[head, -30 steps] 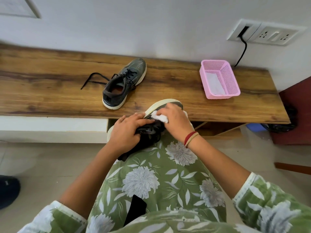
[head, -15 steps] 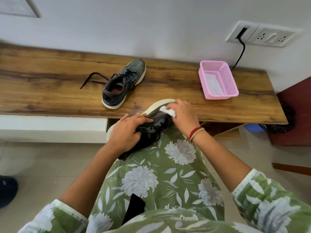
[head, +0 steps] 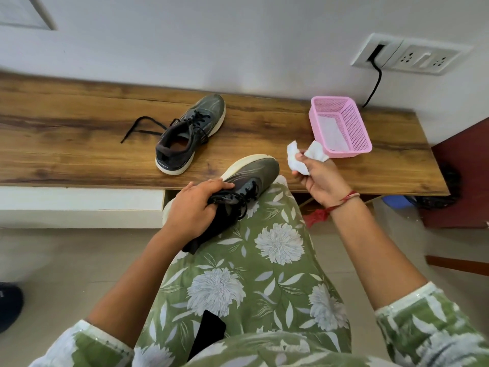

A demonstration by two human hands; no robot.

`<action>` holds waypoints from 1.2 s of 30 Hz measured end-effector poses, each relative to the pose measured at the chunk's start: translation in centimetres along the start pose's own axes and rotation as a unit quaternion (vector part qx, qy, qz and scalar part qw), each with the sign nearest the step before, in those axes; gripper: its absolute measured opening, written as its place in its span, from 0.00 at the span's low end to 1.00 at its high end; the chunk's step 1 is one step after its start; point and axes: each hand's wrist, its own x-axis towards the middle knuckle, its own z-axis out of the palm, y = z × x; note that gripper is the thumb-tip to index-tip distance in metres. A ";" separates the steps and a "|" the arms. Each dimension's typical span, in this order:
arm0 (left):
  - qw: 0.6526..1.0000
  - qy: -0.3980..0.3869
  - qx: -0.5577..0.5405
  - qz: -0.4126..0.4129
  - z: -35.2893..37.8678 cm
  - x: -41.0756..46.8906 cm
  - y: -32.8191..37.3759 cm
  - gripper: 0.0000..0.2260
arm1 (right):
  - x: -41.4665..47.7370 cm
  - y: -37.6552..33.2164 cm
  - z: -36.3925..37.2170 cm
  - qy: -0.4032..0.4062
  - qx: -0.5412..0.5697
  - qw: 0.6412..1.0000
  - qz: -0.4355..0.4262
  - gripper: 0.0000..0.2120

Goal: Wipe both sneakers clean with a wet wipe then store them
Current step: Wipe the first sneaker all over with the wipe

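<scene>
Closest in, the left hand (head: 195, 205) has its fingers curled over the laced top of the sneaker (head: 254, 170), pinning it on the lap (head: 264, 247), toe poking out over the counter's front edge. That's a one-handed hold on a soft upper. If the grip eases or the knee shifts, I'd expect the shoe to roll sideways and drop to the floor, dirtying what's been cleaned.

Out to the right, the right hand (head: 320, 178) is lifted clear of the shoe, fingers pinching a bunched wipe (head: 295, 157) above the front edge. The wipe sits scrunched in two lobes. Go back in with a soiled face and it likely smears grime across the toe. A light pinch like this could also let it slip and fall.

On the counter (head: 79, 144), the second sneaker (head: 190, 133) lies mid-counter, heel close to the front edge, toe toward the wall. Its lace (head: 143, 128) trails loose to the left. A careless grab could snag that lace and drag the shoe off the front.

Farther right, the pink basket (head: 350, 153) sits just beyond the wipe, near the front edge, with something white inside. It looks light, so a bump from the right hand could shove it over the edge.
</scene>
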 end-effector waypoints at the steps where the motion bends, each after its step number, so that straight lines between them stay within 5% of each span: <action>1: 1.000 0.001 0.001 0.000 0.0 0.0 0.0 0.27 | 0.0 0.1 0.0 -0.004 -0.029 0.999 -0.020 0.05; 6: 1.000 -0.001 -0.018 0.012 0.3 -0.2 -0.5 0.27 | 0.4 1.4 1.6 -0.018 -0.256 0.951 -0.174 0.09; 12: 0.999 0.000 -0.031 0.010 0.2 -0.3 -0.4 0.26 | 1.1 2.4 3.4 -0.023 -0.575 0.746 -0.335 0.11; 14: 0.999 0.002 -0.034 0.006 0.1 -0.2 -0.4 0.26 | 1.0 2.9 3.6 -0.052 -0.601 0.720 -0.343 0.11; 16: 0.999 0.002 -0.036 0.004 0.0 -0.2 -0.3 0.26 | 0.9 2.8 3.5 -0.073 -0.579 0.751 -0.310 0.13; 18: 0.999 0.001 -0.035 0.002 -0.1 -0.2 -0.3 0.26 | 0.9 2.2 2.8 -0.093 -0.477 0.844 -0.228 0.16; 20: 0.999 0.001 -0.034 0.003 0.0 -0.3 -0.3 0.25 | 0.7 1.4 2.0 -0.110 -0.248 0.958 -0.095 0.13; 21: 0.999 0.001 -0.034 0.006 0.1 -0.4 -0.3 0.25 | 0.5 0.9 1.8 -0.118 -0.112 0.987 -0.013 0.11; 23: 0.999 0.000 -0.033 0.012 0.2 -0.4 -0.5 0.24 | 0.4 0.3 1.2 -0.135 0.049 0.985 0.097 0.13; 25: 0.999 -0.004 -0.029 0.014 0.5 -0.4 -0.7 0.27 | 0.2 0.0 0.9 -0.167 0.077 0.975 0.126 0.15; 31: 1.000 -0.009 -0.016 0.018 0.6 -0.4 -0.8 0.27 | 0.0 0.3 1.4 -0.156 0.031 0.986 0.039 0.18; 36: 1.000 -0.010 -0.017 0.014 0.8 -0.2 -1.0 0.26 | -0.4 0.3 2.3 -0.125 -0.057 0.990 -0.032 0.08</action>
